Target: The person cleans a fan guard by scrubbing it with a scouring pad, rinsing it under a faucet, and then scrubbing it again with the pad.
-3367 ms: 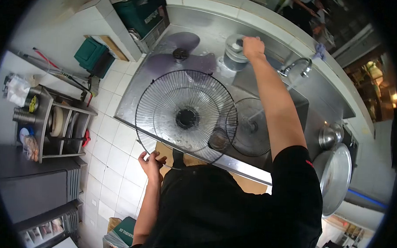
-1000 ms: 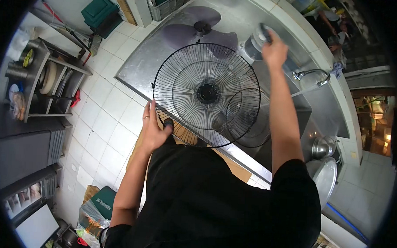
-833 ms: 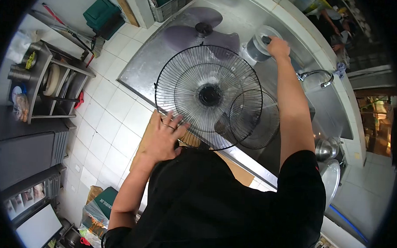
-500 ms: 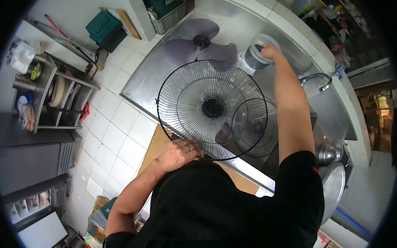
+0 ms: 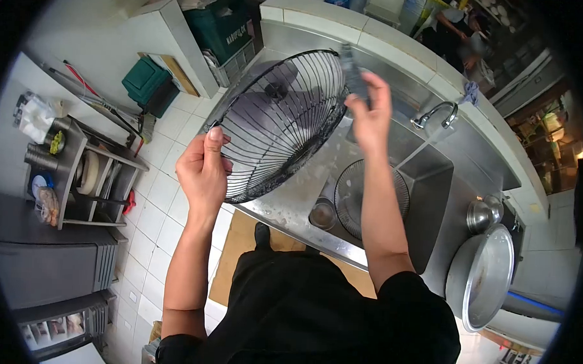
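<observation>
My left hand (image 5: 203,169) grips the rim of a black wire fan guard (image 5: 277,143), thumb on top. The guard is raised and tilted over the steel counter, its wires streaked with white suds. At its far right rim, my right hand (image 5: 372,117) is closed on a dark, motion-blurred scrub brush (image 5: 352,72). Behind the wires lies a purple fan blade (image 5: 246,110) on the counter. A second, round wire guard (image 5: 368,194) rests in the sink (image 5: 425,206), with a small round cup (image 5: 322,213) beside it.
Water runs from the curved faucet (image 5: 438,113) into the sink. Metal bowls (image 5: 483,214) and a large metal basin (image 5: 487,279) stand on the right. A low tiled wall (image 5: 399,51) borders the counter; a person (image 5: 460,37) is beyond it. Cardboard (image 5: 227,263) covers the floor underfoot.
The fan guard has gone from lying nearly flat to raised and tilted, moving leftward. My right hand has left the clear pail and come to the guard's rim with the brush.
</observation>
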Demonstrator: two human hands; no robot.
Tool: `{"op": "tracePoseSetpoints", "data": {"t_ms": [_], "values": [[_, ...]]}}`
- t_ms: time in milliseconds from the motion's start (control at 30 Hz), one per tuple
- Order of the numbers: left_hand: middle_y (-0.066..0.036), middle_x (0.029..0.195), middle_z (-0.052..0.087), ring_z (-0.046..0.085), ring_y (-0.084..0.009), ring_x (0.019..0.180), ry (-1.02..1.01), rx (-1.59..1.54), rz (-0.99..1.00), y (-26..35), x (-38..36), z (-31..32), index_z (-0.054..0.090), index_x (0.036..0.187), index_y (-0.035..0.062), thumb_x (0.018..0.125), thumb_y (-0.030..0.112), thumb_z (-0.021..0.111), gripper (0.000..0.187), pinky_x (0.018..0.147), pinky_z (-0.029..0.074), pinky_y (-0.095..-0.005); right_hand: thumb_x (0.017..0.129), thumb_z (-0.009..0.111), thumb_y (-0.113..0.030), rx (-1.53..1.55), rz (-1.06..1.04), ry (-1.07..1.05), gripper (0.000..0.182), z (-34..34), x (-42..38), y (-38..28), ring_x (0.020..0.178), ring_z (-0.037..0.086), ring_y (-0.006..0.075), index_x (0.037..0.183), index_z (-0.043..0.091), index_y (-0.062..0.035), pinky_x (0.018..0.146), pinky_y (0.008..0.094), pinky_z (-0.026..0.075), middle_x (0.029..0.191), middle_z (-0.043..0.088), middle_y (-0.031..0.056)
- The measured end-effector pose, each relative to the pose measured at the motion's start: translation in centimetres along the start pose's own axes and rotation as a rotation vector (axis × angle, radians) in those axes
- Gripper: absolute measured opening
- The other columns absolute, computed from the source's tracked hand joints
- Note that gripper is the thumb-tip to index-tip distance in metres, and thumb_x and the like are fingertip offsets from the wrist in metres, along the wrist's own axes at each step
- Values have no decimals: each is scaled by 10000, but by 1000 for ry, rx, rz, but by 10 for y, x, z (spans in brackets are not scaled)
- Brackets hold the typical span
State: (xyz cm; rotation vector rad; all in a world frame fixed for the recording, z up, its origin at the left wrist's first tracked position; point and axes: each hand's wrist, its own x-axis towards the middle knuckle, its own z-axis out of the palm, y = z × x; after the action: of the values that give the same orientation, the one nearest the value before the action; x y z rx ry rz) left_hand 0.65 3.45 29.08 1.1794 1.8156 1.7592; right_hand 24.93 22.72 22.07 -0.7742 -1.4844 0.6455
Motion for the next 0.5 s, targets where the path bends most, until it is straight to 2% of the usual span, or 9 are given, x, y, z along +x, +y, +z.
{"op": "tracePoseSetpoints", "data": {"t_ms": [67, 100, 167, 200, 267, 333, 433, 467, 500], "values": [[4, 571, 562, 541, -81, 492, 4, 75, 13, 2, 8, 1, 728, 880, -15, 1064, 387, 618, 455, 466, 406, -250, 848, 629, 78, 77, -56, -36, 571, 25, -3, -29, 1226, 608, 321, 1399, 570, -63, 1149, 433, 433, 1417, 587, 166], [3, 547, 546, 535, -80, 486, 0, 91, -29, 2, 14, 1, 728, 871, -13, 1065, 401, 612, 471, 464, 403, -257, 848, 629, 78, 81, -63, -34, 571, 28, -1, -41, 1226, 608, 321, 1399, 570, -63, 1149, 433, 433, 1417, 587, 166], [-11, 489, 503, 530, -89, 472, 4, 145, -42, 5, 25, 7, 724, 825, -4, 1066, 420, 599, 503, 467, 404, -298, 770, 549, 106, -158, -204, -196, 661, 34, 5, -67, 1298, 573, 340, 1398, 613, -87, 1113, 409, 460, 1461, 575, 151], [-11, 489, 503, 530, -89, 472, 13, 138, -33, 7, 30, 12, 724, 825, -4, 1066, 420, 599, 503, 467, 404, -298, 686, 559, 90, -322, -396, -209, 736, 45, 5, -85, 1251, 582, 365, 1365, 677, -169, 1091, 432, 473, 1371, 635, 110], [-36, 494, 508, 540, -115, 470, -6, 204, 23, 7, 39, 19, 725, 816, -5, 1067, 395, 602, 488, 475, 407, -326, 727, 560, 63, -403, -709, -306, 683, 67, -4, -102, 1196, 602, 298, 1302, 728, -265, 1039, 423, 508, 1293, 671, 35], [-59, 493, 507, 526, -140, 471, 27, 203, 73, -3, 48, 20, 742, 831, 3, 1068, 408, 590, 493, 497, 412, -355, 756, 568, 52, -450, -825, -308, 621, 72, 2, -112, 1165, 616, 292, 1245, 756, -281, 1000, 425, 527, 1264, 686, 17], [-100, 533, 543, 535, -192, 542, -23, 297, 71, -7, 52, 20, 762, 840, 20, 1063, 465, 566, 535, 569, 440, -398, 738, 586, 81, -606, -701, -127, 609, 55, 54, -83, 1130, 642, 291, 1188, 775, -284, 940, 420, 552, 1232, 717, 0], [-100, 533, 543, 535, -192, 542, -14, 290, 78, -5, 53, 20, 762, 840, 20, 1063, 465, 566, 535, 569, 440, -398, 720, 594, 98, -627, -588, -130, 635, 45, 67, -74, 1129, 644, 289, 1192, 774, -287, 939, 417, 556, 1251, 714, -11], [-108, 542, 549, 552, -204, 556, -2, 309, 87, -4, 53, 21, 764, 840, 21, 1063, 465, 567, 534, 581, 448, -403, 716, 588, 107, -626, -588, -144, 650, 46, 67, -77, 1143, 641, 281, 1190, 773, -297, 943, 416, 556, 1256, 713, -16]]}}
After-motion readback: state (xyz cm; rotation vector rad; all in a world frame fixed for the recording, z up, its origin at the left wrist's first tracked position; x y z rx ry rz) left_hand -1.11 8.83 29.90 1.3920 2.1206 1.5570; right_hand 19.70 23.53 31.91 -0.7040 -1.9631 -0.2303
